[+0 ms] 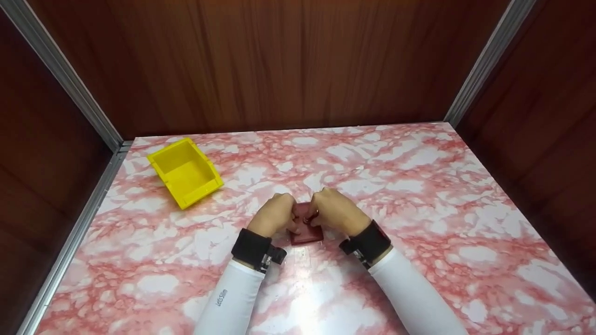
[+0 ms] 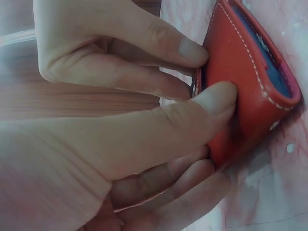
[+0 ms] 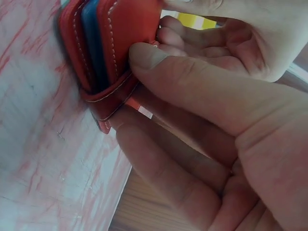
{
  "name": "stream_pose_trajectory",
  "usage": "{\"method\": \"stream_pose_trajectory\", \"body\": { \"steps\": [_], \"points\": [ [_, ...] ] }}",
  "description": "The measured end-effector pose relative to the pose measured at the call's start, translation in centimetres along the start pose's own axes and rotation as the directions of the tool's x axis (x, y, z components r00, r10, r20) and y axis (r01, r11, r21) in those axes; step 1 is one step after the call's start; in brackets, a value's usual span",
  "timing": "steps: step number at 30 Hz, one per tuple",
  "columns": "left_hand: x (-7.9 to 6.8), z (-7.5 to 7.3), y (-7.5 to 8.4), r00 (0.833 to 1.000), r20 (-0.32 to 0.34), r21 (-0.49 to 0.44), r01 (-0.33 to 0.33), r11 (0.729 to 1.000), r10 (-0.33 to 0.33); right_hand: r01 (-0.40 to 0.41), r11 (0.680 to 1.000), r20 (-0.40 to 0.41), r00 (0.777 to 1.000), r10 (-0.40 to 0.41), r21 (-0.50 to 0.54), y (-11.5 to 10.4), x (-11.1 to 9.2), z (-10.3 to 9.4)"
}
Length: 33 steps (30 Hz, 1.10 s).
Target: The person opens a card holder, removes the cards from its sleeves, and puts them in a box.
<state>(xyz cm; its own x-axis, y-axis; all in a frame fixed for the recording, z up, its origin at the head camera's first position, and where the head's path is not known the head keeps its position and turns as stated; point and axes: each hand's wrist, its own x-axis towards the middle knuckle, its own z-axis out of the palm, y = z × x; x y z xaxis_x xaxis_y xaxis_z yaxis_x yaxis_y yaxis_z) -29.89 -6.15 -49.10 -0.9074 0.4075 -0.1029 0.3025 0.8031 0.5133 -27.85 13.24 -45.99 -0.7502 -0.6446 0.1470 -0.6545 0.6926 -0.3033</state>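
Observation:
A small red leather card wallet (image 1: 307, 234) with pale stitching lies at the middle of the table, between both hands. My left hand (image 1: 274, 215) grips its left side, thumb (image 2: 219, 98) on the leather face and other fingers bent at its lower edge. From the right, my right hand (image 1: 339, 211) pinches the wallet, with its thumb on the face beside a narrow red strap (image 3: 108, 98) that crosses the wallet's end. A blue lining (image 2: 276, 74) shows along the open edge. In the head view the hands cover the wallet's far part.
A yellow bin (image 1: 186, 179) stands at the back left of the red and white marbled table (image 1: 409, 279). Dark wooden panels (image 1: 298, 65) rise behind and at both sides, joined by metal corner posts (image 1: 484, 65).

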Motion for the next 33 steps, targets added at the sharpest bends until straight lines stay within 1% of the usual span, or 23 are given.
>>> {"method": "stream_pose_trajectory", "body": {
  "steps": [2,3,4,5,8,11,12,15,17,18,19,21,23,25,26,27,29,31,33],
  "points": [
    [-0.9,-0.9,0.9,1.0,0.021,-0.032,-0.003,0.999,0.003,-0.002,1.0,0.002,1.0,0.002,-0.008,-0.1,0.0,0.0],
    [-1.5,-1.5,1.7,0.999,0.035,-0.036,0.018,0.999,-0.017,-0.001,1.0,0.003,1.0,0.001,-0.013,-0.2,0.0,0.1],
    [-1.8,-1.7,1.9,0.999,0.039,-0.041,0.018,0.999,-0.017,0.003,1.0,0.003,1.0,-0.003,-0.018,-0.2,0.0,0.0],
    [-1.2,-1.0,0.9,0.999,0.031,-0.041,-0.002,0.999,0.004,0.009,1.0,0.004,1.0,-0.009,-0.024,-0.2,0.0,0.0],
    [-1.4,-1.0,1.0,1.0,0.024,-0.047,-0.008,0.999,0.009,0.034,0.999,0.007,0.999,-0.034,-0.04,-0.2,0.0,0.0],
    [-1.5,-0.9,0.9,1.0,0.015,-0.059,-0.011,0.998,0.012,0.05,0.998,0.011,0.999,-0.049,-0.03,0.0,0.1,-0.1],
    [-2.3,-1.7,2.0,1.0,0.025,-0.066,0.012,0.998,-0.01,0.052,0.998,0.012,0.999,-0.052,-0.023,0.0,0.1,-0.1],
    [-2.5,-1.8,1.9,0.999,0.029,-0.076,0.018,0.997,-0.016,0.053,0.999,0.022,0.998,-0.053,-0.004,0.1,0.2,-0.1],
    [-2.5,-1.8,1.7,1.0,0.026,-0.082,0.01,0.997,-0.008,0.054,0.998,0.039,0.998,-0.054,-0.008,0.1,0.2,-0.2],
    [-2.3,-1.6,1.5,1.0,0.026,-0.084,0.006,0.996,-0.004,0.052,0.999,0.05,0.997,-0.052,-0.011,0.1,0.2,-0.3],
    [-1.3,-0.6,0.3,1.0,0.012,-0.077,-0.013,0.997,0.014,0.049,0.999,0.06,0.997,-0.048,-0.017,0.1,0.1,-0.4],
    [0.0,0.5,-1.0,1.0,-0.004,-0.064,-0.028,0.998,0.028,0.026,0.999,0.059,0.998,-0.024,-0.028,0.0,0.0,-0.8],
    [1.5,1.7,-2.5,0.999,-0.028,-0.046,-0.025,0.999,0.024,-0.008,0.999,0.023,1.0,0.009,-0.047,-0.1,-0.1,-1.3],
    [3.0,3.0,-4.2,0.998,-0.067,-0.016,-0.006,1.0,0.005,-0.044,0.997,-0.034,0.999,0.042,-0.067,-0.4,-0.2,-1.7],
    [3.0,2.8,-4.0,0.997,-0.078,-0.004,0.018,1.0,-0.019,-0.062,0.996,-0.062,0.996,0.058,-0.071,-0.6,-0.3,-1.9],
    [3.3,3.0,-4.4,0.995,-0.091,0.01,0.036,0.999,-0.035,-0.074,0.994,-0.086,0.994,0.067,-0.082,-0.8,-0.3,-1.9],
    [3.9,3.5,-5.1,0.99,-0.126,0.033,0.067,0.997,-0.062,-0.09,0.993,-0.105,0.991,0.081,-0.079,-1.2,-0.2,-1.9],
    [4.0,3.6,-5.3,0.987,-0.131,0.045,0.105,0.993,-0.098,-0.123,0.989,-0.091,0.989,0.115,-0.081,-1.6,0.0,-1.5],
    [4.0,3.6,-5.1,0.982,-0.121,0.041,0.154,0.987,-0.148,-0.153,0.984,-0.073,0.986,0.147,-0.093,-1.9,0.1,-0.8]
  ]
}}
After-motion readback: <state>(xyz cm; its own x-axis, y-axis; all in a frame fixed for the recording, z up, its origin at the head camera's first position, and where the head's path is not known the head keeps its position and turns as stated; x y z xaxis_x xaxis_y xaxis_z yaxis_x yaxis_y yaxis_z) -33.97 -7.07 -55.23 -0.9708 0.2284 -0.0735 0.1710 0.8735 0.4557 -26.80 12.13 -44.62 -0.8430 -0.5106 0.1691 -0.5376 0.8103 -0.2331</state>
